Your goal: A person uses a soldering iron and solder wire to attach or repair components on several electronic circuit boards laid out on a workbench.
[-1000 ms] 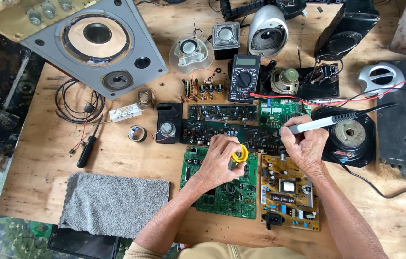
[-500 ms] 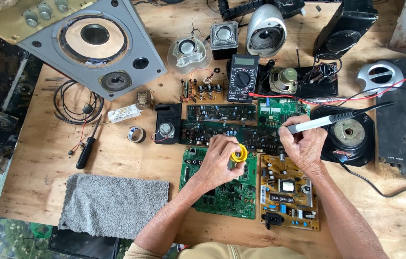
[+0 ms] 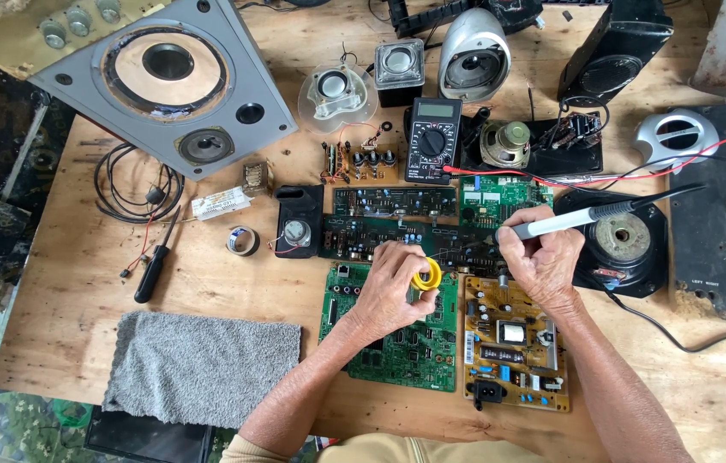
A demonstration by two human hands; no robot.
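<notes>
1. Holding a yellow solder spool [image 3: 426,275], the left hand [image 3: 390,290] has its grip pinched on the ring, over the upper right corner of the green circuit board [image 3: 397,343].
2. The right hand [image 3: 541,261] has its grip wrapped tight around a soldering iron [image 3: 582,218] with a pale handle; the iron's tip end is hidden behind the fingers, and its dark cord end points up to the right.
3. Both hands meet over the long dark circuit board [image 3: 354,237], which lies just above the green one.
4. Below the right hand lies a yellow power board [image 3: 513,356], just beside the green board.
5. A bare speaker driver [image 3: 624,240] sits just right of the right hand.
6. Farther up stand a black multimeter [image 3: 432,151] with red leads, a small brown board with knobs [image 3: 361,162], and several small speakers.
7. On the left of the wooden tabletop [image 3: 72,283] lie a grey cloth [image 3: 200,366], a black-handled screwdriver [image 3: 154,269], a roll of tape [image 3: 242,241], and a coil of black wire [image 3: 127,182].
8. A large grey speaker panel [image 3: 166,81] fills the upper left corner.
</notes>
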